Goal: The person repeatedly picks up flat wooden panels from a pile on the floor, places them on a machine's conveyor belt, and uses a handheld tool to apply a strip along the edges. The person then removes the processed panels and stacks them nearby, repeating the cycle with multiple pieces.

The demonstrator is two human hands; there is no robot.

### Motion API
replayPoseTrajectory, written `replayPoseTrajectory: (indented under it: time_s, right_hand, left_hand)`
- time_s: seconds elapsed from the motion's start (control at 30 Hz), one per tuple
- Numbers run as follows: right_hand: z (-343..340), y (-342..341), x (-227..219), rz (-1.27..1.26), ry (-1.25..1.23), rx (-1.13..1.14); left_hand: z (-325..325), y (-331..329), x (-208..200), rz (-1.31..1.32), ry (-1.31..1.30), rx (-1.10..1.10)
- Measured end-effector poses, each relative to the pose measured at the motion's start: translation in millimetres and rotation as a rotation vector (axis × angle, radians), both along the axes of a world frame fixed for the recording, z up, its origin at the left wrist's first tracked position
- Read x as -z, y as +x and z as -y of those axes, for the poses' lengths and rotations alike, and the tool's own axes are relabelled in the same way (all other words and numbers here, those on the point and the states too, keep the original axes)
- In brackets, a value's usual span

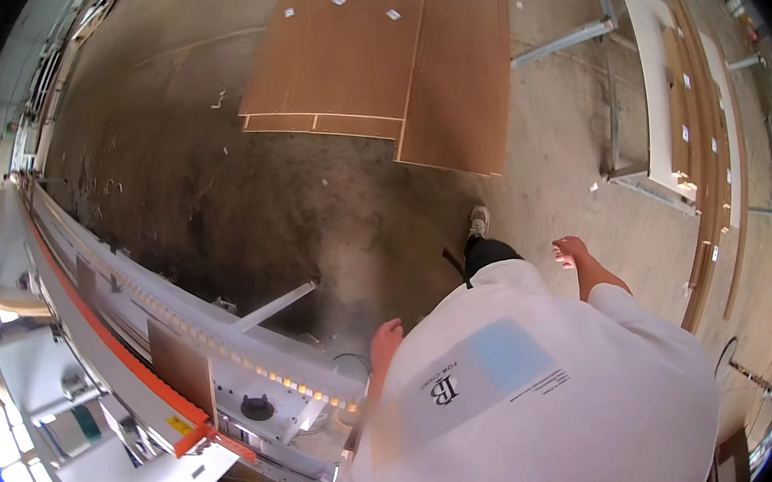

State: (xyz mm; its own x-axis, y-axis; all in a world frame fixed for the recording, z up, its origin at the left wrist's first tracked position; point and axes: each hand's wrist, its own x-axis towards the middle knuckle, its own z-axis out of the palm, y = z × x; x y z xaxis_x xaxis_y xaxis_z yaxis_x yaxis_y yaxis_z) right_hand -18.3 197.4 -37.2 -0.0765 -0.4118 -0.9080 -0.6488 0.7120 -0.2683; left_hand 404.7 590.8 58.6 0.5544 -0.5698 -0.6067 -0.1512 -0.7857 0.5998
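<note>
My left hand (386, 341) hangs beside my body, its fingers loosely curled, with nothing visible in it. It is nearest to the long machine (256, 356) on the left and appears apart from it. My right hand (570, 251) swings out on the other side above the concrete floor, fingers curled in and holding nothing that shows. One shoe (479, 221) is stepping forward between the hands. Ahead lies a stack of large brown boards (326, 48), with small white labels on top; neither hand touches it.
The machine has an orange rail (95, 317), a row of small rollers (227, 352) and a jutting support arm (277, 306). On the right, long brown and white panels (695, 111) lie by a metal frame (613, 101). Scraps litter the concrete floor (149, 163).
</note>
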Motion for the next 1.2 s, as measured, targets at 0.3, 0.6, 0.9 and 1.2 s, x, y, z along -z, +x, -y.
replayPoseTrajectory:
  time_s: [0.3, 0.6, 0.9, 1.2]
  right_hand:
    - [83.8, 73.0, 121.5, 0.117, -0.179, -0.230]
    - [233.7, 193.1, 251.6, -0.091, -0.272, -0.022]
    - [234.4, 220.1, 119.1, -0.234, -0.297, 0.075]
    - [37.0, 142.5, -120.2, -0.298, -0.258, 0.098]
  left_hand:
    - [157.7, 17.3, -11.9, -0.446, 0.125, -0.100]
    - [240.5, 36.8, 7.4, -0.253, 0.343, 0.003]
    - [310.2, 102.0, 16.4, -0.308, 0.354, 0.101]
    - [506.6, 47.2, 1.0, -0.699, 0.044, 0.506]
